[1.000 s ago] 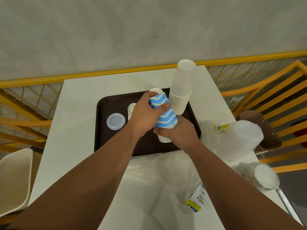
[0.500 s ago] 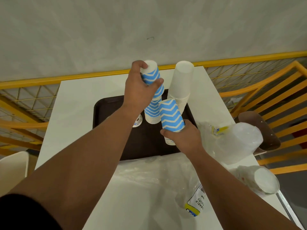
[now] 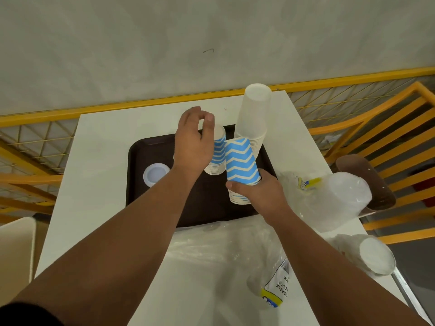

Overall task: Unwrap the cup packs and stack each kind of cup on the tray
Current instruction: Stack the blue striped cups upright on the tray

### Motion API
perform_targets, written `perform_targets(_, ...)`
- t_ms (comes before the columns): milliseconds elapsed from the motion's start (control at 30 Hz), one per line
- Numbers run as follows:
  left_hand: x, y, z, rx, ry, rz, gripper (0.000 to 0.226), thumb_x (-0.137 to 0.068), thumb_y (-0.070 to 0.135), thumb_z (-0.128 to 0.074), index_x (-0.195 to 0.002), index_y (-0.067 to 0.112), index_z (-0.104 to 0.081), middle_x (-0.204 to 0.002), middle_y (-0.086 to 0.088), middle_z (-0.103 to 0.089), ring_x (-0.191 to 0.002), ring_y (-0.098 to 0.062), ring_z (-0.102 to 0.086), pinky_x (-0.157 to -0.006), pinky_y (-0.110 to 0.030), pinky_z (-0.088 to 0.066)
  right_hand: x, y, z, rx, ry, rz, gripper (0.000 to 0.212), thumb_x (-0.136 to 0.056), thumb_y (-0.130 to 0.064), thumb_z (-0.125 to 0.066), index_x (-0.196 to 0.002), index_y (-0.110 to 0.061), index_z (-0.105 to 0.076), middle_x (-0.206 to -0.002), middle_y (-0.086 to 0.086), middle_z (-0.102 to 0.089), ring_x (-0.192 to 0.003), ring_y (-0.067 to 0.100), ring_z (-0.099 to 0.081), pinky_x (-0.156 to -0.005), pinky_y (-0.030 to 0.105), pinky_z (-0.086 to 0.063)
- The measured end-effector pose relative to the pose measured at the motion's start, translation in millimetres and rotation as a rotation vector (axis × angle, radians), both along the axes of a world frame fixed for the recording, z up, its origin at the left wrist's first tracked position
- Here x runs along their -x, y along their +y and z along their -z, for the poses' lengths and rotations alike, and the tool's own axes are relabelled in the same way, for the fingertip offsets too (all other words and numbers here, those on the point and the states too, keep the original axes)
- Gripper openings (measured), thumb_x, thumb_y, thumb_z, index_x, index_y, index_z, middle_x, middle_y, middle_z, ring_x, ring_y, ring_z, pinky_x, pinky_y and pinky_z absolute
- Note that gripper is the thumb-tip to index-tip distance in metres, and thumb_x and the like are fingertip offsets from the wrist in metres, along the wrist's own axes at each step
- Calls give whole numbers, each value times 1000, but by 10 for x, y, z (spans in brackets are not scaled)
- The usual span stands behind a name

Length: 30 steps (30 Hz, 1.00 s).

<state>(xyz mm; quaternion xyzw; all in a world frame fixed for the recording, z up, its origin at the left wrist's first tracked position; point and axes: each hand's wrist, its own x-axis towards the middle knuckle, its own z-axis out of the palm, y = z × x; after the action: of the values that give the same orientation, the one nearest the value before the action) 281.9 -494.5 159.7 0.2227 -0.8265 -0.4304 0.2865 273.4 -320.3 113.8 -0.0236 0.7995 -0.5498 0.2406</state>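
Observation:
A dark brown tray (image 3: pixel 200 208) lies on the white table (image 3: pixel 98 165). On it stand a tall stack of plain white cups (image 3: pixel 254 118) and a short stack of blue zigzag cups (image 3: pixel 218 152). My left hand (image 3: pixel 194 144) hovers at that short stack's left side, fingers loosely curled above its top and holding nothing. My right hand (image 3: pixel 261 194) grips the lower part of a second blue zigzag stack (image 3: pixel 240 161), upside down, over the tray's right half. A small white cup (image 3: pixel 156 174) sits at the tray's left; my left hand hides something white beside it.
Crumpled clear wrappers (image 3: pixel 329 196) lie right of the tray, and an empty labelled wrapper (image 3: pixel 273 285) lies near me. A wrapped white cup pack (image 3: pixel 374 255) rests at the table's right edge. A brown chair seat (image 3: pixel 367 182) and yellow railing (image 3: pixel 376 128) stand beyond it.
The single zigzag stack was split in two. My left hand carried the upper part back onto the tray, set it down and let go. My right hand kept the lower part.

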Motion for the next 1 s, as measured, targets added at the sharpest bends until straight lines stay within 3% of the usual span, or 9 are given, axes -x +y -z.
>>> perform_targets(67, -103, 87, -116, -164, -47, 24, 33, -96, 40, -56, -118, 15, -59, -118, 3, -62, -99, -5, -60, -82, -21, -52, -7, -24, -67, 107, -82, -55, 48, -62, -31, -91, -104, -21, -70, -96, -4, -75, -89, 12, -72, -88, 39, -58)
perform_targets(167, -263, 200, -128, -394, -250, 208, 59, -83, 44, -71, -134, 27, -46, -120, 8, -60, -99, -4, -63, -82, -19, -54, -34, -94, -193, 246, -124, -159, 44, -69, -17, -87, -109, -15, -70, -100, 1, -76, -94, 18, -72, -90, 40, -57)
perform_targets(300, -336, 209, -103, -508, -179, 132, 53, -84, 38, -73, -129, 25, -49, -119, 4, -64, -98, -10, -67, -85, -31, -58, -89, -158, -264, 228, -60, -229, 36, -71, -18, -86, -104, -21, -71, -98, -1, -76, -92, 15, -72, -88, 36, -57)
perform_targets(400, -372, 247, -81, -443, -184, 47, 51, -84, 42, -72, -126, 24, -50, -113, 7, -64, -95, -7, -66, -82, -25, -57, -117, -196, -238, 34, 101, -234, 37, -66, -33, -89, -97, -30, -70, -91, -10, -75, -85, 4, -70, -82, 25, -56)
perform_targets(500, -379, 280, -81, -409, -170, -32, 54, -83, 45, -72, -126, 22, -49, -108, 7, -63, -92, -5, -65, -79, -23, -56, -157, -223, -197, -115, 213, -160, 52, -59, -44, -90, -100, -25, -64, -90, -13, -71, -82, 1, -66, -71, 15, -49)
perform_targets(567, -334, 239, -156, -372, -118, -78, 57, -82, 45, -73, -128, 22, -48, -107, 7, -63, -91, -5, -64, -83, -25, -56, -167, -192, -168, -142, 235, -115, 56, -58, -44, -90, -101, -22, -62, -92, -12, -68, -82, 0, -64, -68, 12, -46)
perform_targets(700, -134, -1, -392, -303, 107, -60, 73, -83, 39, -74, -142, 22, -35, -114, 9, -61, -99, -2, -63, -87, -18, -52, -151, -73, -103, -150, 170, -13, 55, -62, -42, -89, -104, -21, -61, -92, -11, -65, -77, -3, -59, -59, 9, -38)
perform_targets(867, 110, -73, -262, -90, -21, 68, 67, -77, 31, -79, -133, 18, -43, -112, 10, -58, -99, -9, -59, -89, -25, -51, -101, -21, -87, -102, 123, 53, 53, -65, -41, -88, -105, -19, -60, -92, -7, -65, -79, 2, -60, -60, 13, -41)
perform_targets(1000, 180, -70, -29, -69, -141, 119, 69, -78, 27, -80, -136, 19, -41, -119, 5, -58, -104, -10, -57, -92, -25, -48, -78, 32, -77, -115, 127, 44, 53, -66, -42, -87, -105, -21, -59, -90, -12, -63, -77, 1, -60, -59, 11, -39)
